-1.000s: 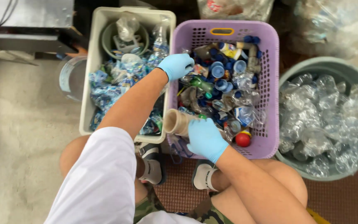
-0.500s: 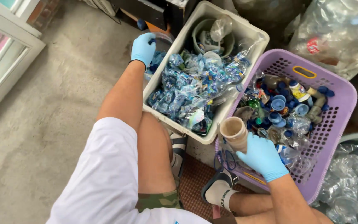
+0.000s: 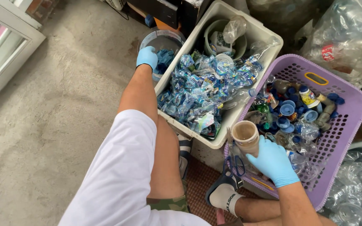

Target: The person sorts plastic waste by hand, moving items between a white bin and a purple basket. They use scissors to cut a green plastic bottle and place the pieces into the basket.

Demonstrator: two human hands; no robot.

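The left hand (image 3: 147,57), curled, reaches into the clear tub (image 3: 161,39) of blue scraps; the right hand (image 3: 273,162) grips a brown cup (image 3: 245,137) upright over the purple basket (image 3: 348,125)

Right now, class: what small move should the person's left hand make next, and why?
Probably open the left hand and let go over the clear round tub. It hangs at the tub's rim above blue pieces already lying inside. The right hand holds a brown cup at the purple basket.
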